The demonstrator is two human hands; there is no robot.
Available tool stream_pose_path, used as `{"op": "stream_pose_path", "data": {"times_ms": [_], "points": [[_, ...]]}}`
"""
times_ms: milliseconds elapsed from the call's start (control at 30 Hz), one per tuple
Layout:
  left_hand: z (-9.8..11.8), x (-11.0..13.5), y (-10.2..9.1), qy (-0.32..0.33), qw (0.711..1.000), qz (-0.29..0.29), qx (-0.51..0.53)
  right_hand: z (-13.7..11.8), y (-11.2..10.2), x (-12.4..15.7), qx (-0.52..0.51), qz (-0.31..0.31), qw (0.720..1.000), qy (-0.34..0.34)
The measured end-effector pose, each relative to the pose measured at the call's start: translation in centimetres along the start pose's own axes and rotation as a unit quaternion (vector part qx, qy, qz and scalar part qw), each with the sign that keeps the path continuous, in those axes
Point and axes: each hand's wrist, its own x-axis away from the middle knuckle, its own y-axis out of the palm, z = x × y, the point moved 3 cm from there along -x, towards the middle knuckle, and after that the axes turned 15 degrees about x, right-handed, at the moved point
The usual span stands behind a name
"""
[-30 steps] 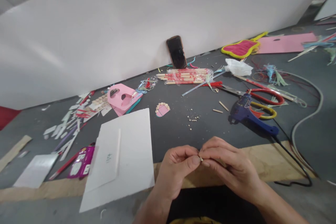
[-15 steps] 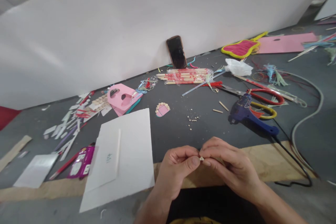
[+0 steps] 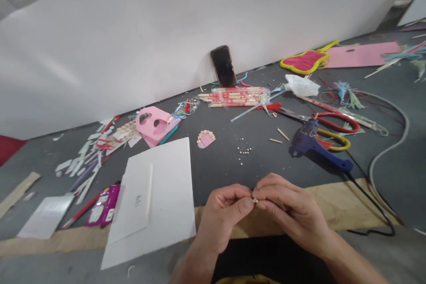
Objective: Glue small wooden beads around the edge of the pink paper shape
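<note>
My left hand (image 3: 224,213) and my right hand (image 3: 288,211) meet fingertip to fingertip just over the near edge of the dark table (image 3: 219,164). Between their pinched fingers sits a tiny pale bead (image 3: 255,201); which hand carries it I cannot tell. A small scatter of similar beads (image 3: 244,151) lies on the table a little beyond my hands. A small pink piece edged with beads (image 3: 206,138) rests farther back.
A white sheet (image 3: 156,199) lies left of my hands. A blue glue gun (image 3: 316,144) with a black cord, red scissors (image 3: 329,120), wooden sticks (image 3: 233,96), a phone (image 3: 223,65) against the white wall, and pink cut-outs (image 3: 155,124) surround the work spot.
</note>
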Motion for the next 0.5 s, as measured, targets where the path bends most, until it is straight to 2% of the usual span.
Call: {"op": "stream_pose_path", "data": {"times_ms": [200,500], "points": [[-0.03,0.07,0.11,-0.011,1.000,0.005,0.022,0.02,-0.06,-0.03,-0.020,0.022,1.000,-0.004],[0.05,0.05,-0.32,0.001,1.000,0.000,-0.025,0.09,-0.01,-0.16,-0.011,-0.008,1.000,0.008]]}}
